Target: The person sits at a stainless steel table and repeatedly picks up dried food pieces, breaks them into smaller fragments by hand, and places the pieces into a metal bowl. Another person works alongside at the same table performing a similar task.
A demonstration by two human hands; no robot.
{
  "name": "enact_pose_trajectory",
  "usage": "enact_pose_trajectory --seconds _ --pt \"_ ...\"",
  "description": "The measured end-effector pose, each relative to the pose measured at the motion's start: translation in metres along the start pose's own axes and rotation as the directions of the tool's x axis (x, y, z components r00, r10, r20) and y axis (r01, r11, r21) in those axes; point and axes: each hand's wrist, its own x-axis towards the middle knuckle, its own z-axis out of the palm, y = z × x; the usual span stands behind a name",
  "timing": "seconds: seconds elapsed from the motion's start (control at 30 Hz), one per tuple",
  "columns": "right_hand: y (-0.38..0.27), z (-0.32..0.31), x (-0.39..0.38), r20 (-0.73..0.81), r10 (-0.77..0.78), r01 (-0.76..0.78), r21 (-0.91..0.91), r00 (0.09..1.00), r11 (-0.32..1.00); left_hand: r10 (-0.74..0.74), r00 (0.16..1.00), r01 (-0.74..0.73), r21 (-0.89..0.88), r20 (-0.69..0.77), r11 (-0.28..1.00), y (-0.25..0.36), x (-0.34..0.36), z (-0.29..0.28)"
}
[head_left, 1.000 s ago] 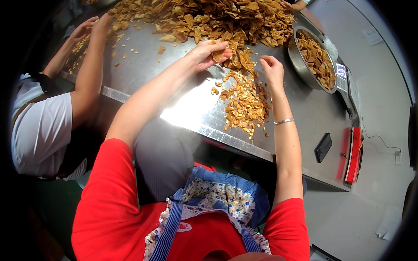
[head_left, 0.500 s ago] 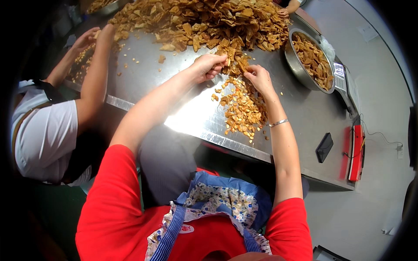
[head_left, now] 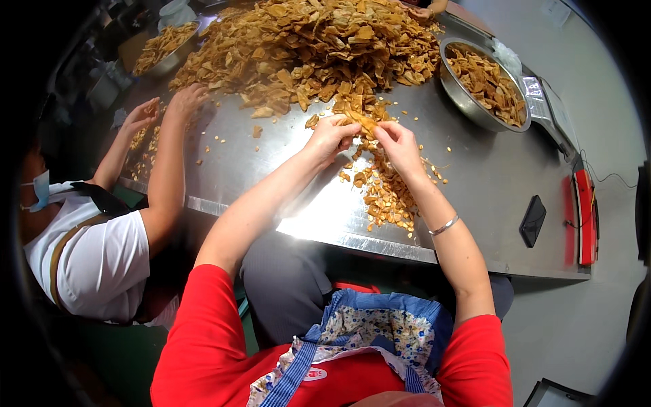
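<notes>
Pinching one brown pc. (head_left: 363, 121) between both hands: L hand (head_left: 331, 138) is gripping its L end, thumb against fingers; R hand (head_left: 400, 145) is gripping its R end likewise. The pc. is apparently hanging just above the counter (head_left: 475, 197), nr. the tip of the big heap (head_left: 325, 42). Status (est.): handling is running part-way. Done, as far as visible: small yellow-brown bits (head_left: 388, 195) are lying below the hands, toward the person, & a steel bowl (head_left: 468, 107) at R is carrying many larger pcs. Left: the heap is covering much of the far side, so most qty. is seemingly waiting.
</notes>
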Motion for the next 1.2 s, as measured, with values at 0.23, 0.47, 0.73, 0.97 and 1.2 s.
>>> enact_pose_trajectory --seconds 0.23,0.47,0.73,0.97,1.2 --pt "-0.002 -0.001 -0.007 0.013 -0.299 0.266 -0.496 0.954 0.827 0.093 0.996 -0.088 0.371 0.005 0.925 0.005 -0.005 0.002" --pt "-0.01 0.007 -0.012 0.024 -0.309 0.276 -0.518 0.951 0.81 0.171 0.984 -0.175 0.347 0.042 0.922 -0.004 -0.004 0.006" --pt "0.001 0.014 -0.008 -0.06 -0.351 0.313 -0.335 0.934 0.889 0.08 0.988 -0.093 0.092 0.135 0.991 -0.006 0.0 0.001" --pt "0.008 -0.001 -0.001 0.091 -0.062 0.056 0.063 0.994 0.996 0.085 0.97 -0.106 0.082 0.228 0.991 -0.001 -0.004 0.006" --pt "-0.008 -0.004 -0.007 0.146 -0.099 0.107 -0.043 0.984 0.993 0.025 0.941 -0.02 -0.016 0.338 1.0 0.005 -0.006 0.0"
